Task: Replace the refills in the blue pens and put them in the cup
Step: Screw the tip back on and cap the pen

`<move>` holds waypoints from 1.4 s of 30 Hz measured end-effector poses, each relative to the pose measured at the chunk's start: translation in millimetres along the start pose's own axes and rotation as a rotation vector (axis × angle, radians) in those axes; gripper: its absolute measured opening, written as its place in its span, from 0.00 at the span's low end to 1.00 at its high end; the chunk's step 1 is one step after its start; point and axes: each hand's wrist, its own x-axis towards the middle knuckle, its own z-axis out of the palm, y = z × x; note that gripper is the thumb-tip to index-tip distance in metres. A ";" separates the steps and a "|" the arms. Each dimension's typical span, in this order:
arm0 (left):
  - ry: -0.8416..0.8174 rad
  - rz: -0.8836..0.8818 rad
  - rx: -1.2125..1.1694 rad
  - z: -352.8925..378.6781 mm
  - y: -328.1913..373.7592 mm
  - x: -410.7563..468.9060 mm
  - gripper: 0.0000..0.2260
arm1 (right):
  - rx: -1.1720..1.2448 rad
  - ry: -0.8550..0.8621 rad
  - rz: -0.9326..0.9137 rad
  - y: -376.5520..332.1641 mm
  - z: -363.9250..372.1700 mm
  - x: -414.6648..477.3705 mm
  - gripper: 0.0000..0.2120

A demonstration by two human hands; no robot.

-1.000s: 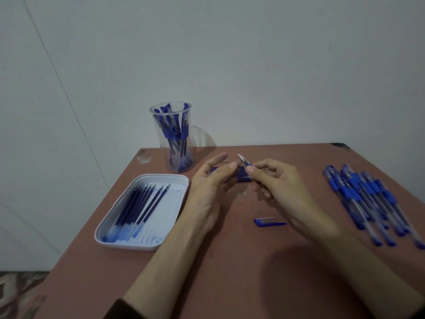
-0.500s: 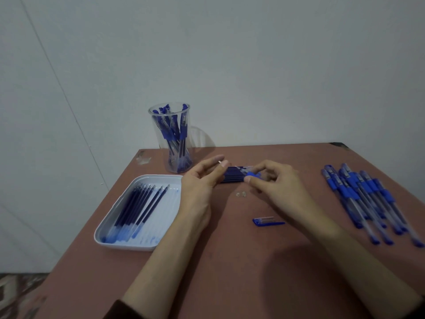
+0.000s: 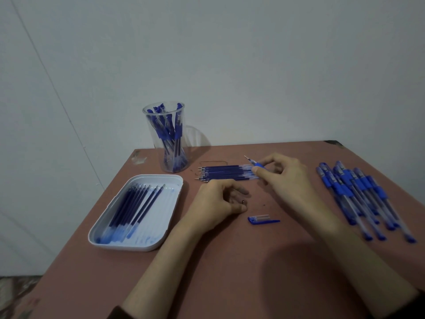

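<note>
My right hand (image 3: pixel 287 178) pinches an uncapped blue pen (image 3: pixel 255 166) by its blue grip, the tip pointing up and left above a row of new refills (image 3: pixel 225 173) lying on the table. My left hand (image 3: pixel 218 201) rests on the table nearer me, its thumb and curled fingers closed round a small dark piece (image 3: pixel 243 201). The clear cup (image 3: pixel 167 139) stands at the back left with several blue pens in it. A loose blue pen cap (image 3: pixel 262 219) lies in front of my hands.
A white tray (image 3: pixel 165 231) at the left holds several refills (image 3: pixel 135 203). Several capped blue pens (image 3: pixel 358 194) lie in a pile at the right. A thin rubber band (image 3: pixel 213 161) lies behind the refill row. The table's left edge is close to the tray.
My left hand has left the pen tip and dropped toward me onto the table, uncovering the refill row. The right hand keeps the pen, raised slightly.
</note>
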 end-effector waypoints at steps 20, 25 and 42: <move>0.288 -0.056 -0.348 -11.5 1.8 1.1 0.08 | -0.414 -0.094 -0.271 -8.7 -9.8 -4.5 0.09; 0.337 0.051 -0.055 -11.0 -1.6 2.4 0.07 | -0.441 -0.110 -0.247 -11.7 -15.9 -4.5 0.09; 0.231 0.065 0.705 -79.1 2.6 28.1 0.08 | -0.603 -0.029 -0.049 -7.0 -27.1 6.8 0.08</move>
